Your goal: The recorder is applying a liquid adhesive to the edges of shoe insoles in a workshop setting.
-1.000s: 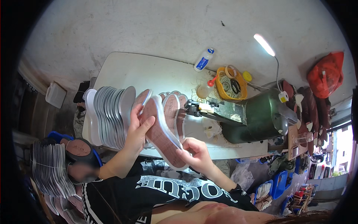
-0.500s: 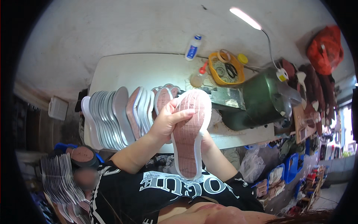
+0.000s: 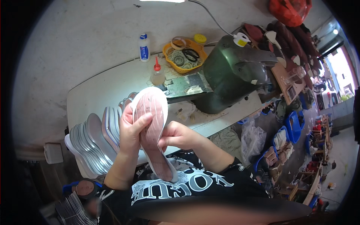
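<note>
A shoe sole (image 3: 154, 137), pinkish-brown with a white rim, is held up in front of my chest, its wide end pointing away from me. My left hand (image 3: 130, 131) is closed round its left edge, thumb pressed on the brown face. My right hand (image 3: 178, 135) pinches the right edge around the middle; part of its fingers is hidden behind the sole. Left of my left hand, a row of grey soles (image 3: 98, 137) leans on edge on the white table (image 3: 95, 88), with several brown-faced soles beside it. The sole's far end is near the green machine's narrow arm (image 3: 189, 87).
The bulky green machine (image 3: 234, 73) fills the table's right. Behind its arm stand a red-nozzled bottle (image 3: 158, 77), a white bottle (image 3: 144, 50) and a yellow basket (image 3: 167, 57) of small items. A lit lamp (image 3: 161, 0) hangs above. Blue crates (image 3: 294, 125) stand lower right.
My view has turned to the right, so the table and machine sit further left. My right hand, before mostly behind the sole, now shows at its right edge. The left hand keeps its hold.
</note>
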Motion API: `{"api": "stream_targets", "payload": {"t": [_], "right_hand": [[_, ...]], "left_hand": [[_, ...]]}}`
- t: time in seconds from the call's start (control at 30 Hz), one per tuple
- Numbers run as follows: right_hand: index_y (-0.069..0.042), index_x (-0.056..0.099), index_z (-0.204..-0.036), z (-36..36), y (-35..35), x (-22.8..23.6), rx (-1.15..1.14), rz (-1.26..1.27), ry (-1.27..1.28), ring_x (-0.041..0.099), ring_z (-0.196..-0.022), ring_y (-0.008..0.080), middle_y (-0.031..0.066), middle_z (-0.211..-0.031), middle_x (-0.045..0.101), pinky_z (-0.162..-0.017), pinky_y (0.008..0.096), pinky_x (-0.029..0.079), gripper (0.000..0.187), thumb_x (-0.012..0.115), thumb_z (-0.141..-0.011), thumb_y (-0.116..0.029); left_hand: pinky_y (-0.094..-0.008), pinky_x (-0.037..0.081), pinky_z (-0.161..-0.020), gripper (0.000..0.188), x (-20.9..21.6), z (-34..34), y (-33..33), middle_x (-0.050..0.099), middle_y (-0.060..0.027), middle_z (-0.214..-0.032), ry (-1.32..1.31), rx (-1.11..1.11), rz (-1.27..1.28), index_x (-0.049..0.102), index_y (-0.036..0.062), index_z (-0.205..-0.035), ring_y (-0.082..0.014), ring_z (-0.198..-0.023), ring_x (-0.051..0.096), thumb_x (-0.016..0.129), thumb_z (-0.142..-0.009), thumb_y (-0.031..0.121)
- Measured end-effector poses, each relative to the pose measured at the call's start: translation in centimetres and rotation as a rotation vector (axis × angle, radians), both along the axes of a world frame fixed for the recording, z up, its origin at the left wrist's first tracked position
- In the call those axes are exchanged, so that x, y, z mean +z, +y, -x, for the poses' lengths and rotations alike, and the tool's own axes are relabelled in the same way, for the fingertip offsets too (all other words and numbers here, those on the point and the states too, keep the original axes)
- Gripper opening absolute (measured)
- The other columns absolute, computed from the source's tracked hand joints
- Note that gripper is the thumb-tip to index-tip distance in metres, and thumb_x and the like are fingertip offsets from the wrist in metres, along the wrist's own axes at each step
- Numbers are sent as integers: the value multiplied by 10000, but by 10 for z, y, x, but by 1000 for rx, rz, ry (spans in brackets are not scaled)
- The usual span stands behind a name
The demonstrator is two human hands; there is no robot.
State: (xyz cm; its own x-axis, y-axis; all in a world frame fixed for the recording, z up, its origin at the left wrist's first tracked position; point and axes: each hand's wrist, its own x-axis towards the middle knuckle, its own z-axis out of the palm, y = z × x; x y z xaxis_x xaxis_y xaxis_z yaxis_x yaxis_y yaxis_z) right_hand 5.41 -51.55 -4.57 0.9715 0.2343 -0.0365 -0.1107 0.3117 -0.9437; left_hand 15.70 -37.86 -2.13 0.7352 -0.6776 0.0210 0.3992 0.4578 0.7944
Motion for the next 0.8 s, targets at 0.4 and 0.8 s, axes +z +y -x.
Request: {"api": "stream_targets", "payload": {"t": [0.4,0.8], "right_hand": [[-27,596,-700,-39,-9,-14,-441,38,185,467,-538,50,-31,-603,546,-525,202,386,513,417,-975,-421],[87,593,-1035,3,-20,-15,-186,-283,337,671,-738,196,168,-895,665,-600,297,558,339,553,-900,-221]], "left_hand": [[-250,475,-787,299,-67,-66,-23,599,-79,-985,-370,406,-457,596,-19,-1003,-136,-868,603,710,-789,156],[-267,502,-758,301,-59,-87,-47,658,-105,-950,-60,286,-363,595,-34,-1050,-162,-848,638,671,-815,140]]}}
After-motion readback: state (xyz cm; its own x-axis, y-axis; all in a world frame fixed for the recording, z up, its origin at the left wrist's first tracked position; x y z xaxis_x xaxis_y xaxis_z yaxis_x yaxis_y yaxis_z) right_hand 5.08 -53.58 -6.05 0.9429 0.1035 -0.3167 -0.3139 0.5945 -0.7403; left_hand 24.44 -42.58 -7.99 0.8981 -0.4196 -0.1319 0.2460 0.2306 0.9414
